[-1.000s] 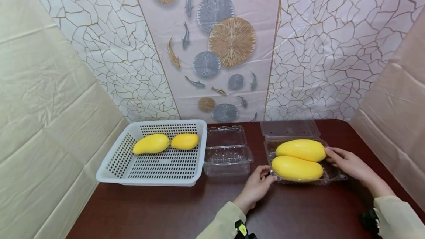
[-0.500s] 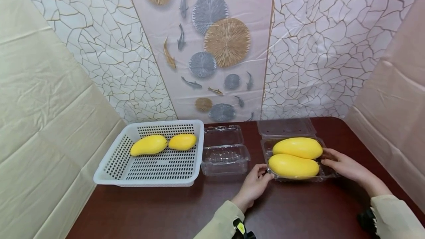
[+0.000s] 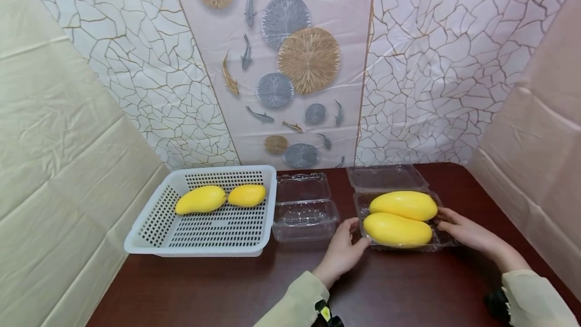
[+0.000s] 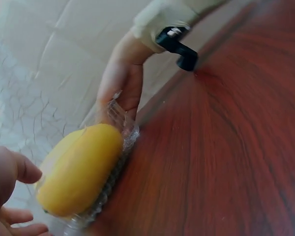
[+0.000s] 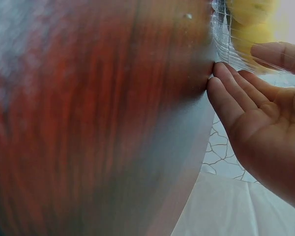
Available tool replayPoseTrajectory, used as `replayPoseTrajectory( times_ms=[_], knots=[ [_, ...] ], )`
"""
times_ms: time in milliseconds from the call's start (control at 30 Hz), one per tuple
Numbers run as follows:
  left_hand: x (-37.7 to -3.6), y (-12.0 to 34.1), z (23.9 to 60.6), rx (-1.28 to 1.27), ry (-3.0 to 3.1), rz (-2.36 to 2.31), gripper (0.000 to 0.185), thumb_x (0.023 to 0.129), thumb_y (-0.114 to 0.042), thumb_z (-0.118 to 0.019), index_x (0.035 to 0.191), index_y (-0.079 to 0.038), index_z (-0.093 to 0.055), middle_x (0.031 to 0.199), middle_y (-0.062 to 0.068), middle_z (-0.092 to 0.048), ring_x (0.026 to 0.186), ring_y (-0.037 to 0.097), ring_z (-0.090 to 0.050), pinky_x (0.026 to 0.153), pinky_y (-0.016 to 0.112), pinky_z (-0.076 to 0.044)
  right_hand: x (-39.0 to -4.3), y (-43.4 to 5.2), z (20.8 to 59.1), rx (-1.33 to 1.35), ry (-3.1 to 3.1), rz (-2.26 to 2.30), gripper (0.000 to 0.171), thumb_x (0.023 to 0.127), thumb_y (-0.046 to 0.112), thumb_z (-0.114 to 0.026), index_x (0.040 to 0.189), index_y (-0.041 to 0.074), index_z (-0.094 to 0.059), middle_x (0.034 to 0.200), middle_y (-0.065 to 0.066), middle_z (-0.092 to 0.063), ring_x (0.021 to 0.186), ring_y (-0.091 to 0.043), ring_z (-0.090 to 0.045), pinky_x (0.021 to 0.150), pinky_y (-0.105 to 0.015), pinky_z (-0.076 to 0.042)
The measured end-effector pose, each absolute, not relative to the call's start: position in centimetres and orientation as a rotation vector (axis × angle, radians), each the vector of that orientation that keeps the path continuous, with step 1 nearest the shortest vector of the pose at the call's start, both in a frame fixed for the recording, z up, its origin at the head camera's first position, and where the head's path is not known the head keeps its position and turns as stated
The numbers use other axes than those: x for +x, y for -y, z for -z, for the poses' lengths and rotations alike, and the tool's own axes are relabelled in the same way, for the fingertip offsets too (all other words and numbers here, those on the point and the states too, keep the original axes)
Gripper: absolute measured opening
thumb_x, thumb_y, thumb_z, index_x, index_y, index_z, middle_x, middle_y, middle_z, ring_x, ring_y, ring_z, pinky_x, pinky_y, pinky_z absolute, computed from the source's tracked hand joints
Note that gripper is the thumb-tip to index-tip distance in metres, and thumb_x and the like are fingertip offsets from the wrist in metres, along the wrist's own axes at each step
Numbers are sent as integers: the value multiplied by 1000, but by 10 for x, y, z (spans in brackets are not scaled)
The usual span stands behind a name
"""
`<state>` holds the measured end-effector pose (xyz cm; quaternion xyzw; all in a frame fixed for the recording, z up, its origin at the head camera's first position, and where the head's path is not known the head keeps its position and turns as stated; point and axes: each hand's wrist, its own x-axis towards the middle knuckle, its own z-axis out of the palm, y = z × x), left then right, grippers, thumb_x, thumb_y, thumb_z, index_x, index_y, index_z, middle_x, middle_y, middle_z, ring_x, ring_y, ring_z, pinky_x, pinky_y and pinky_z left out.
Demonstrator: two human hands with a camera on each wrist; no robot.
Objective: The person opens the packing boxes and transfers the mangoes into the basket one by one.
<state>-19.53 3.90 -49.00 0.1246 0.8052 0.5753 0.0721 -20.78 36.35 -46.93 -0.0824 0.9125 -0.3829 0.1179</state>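
Two large yellow mangoes, a rear one [image 3: 404, 205] and a front one [image 3: 397, 229], lie side by side in a clear plastic clamshell container [image 3: 445, 238], whose lid [image 3: 386, 177] is folded back. At its left front corner is my left hand [image 3: 341, 251]; the left wrist view shows its thumb and fingers spread apart beside the container and front mango [image 4: 81, 172]. On the right end, my right hand [image 3: 469, 233] holds the container's side between thumb and fingers. The right wrist view shows these fingers [image 5: 236, 93] outside and under the clear wall.
A second clear clamshell container [image 3: 305, 213] stands with its lid up, left of the filled one. Farther left, a white perforated basket [image 3: 199, 251] holds two smaller mangoes [image 3: 201, 200]. The brown table [image 3: 227, 286] meets fabric-covered walls behind and at both sides.
My left thumb and fingers have spread wider at the container's corner. My right hand has shifted from the rear mango's end down to the container's side. The view has drifted slightly.
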Motion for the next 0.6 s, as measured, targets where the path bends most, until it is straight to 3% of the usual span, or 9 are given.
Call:
replayPoseTrajectory(
  times_ms=[200, 433, 600],
  knots=[
    [-194, -42, 478, 600, -2678, -1504, 60, 96, -23, -64, 150, -8, -43, 148, 5, -44, 134, 18, -46, 107, 35, -43, -207, -364, 471, -222, -2646, 1138, 61, 109, 18, -41, 146, -25, -16, 143, -48, -29, 130, -60, -37, 95, -59, -47],
    [-200, -47, 467, 931, -2805, -1267, 53, 99, -25, -61, 147, -9, -47, 142, 4, -49, 125, 12, -50, 99, 23, -45, -207, -364, 473, -236, -2634, 1169, 61, 109, 16, -40, 145, -26, -15, 143, -49, -27, 129, -60, -37, 94, -59, -47],
    [-209, -49, 462, 1034, -2825, -1120, 53, 99, -27, -60, 148, -11, -46, 144, 5, -49, 129, 13, -49, 102, 22, -43, -210, -364, 472, -228, -2651, 1145, 59, 109, 17, -40, 145, -25, -17, 143, -48, -30, 129, -58, -40, 94, -55, -49]
  ],
)
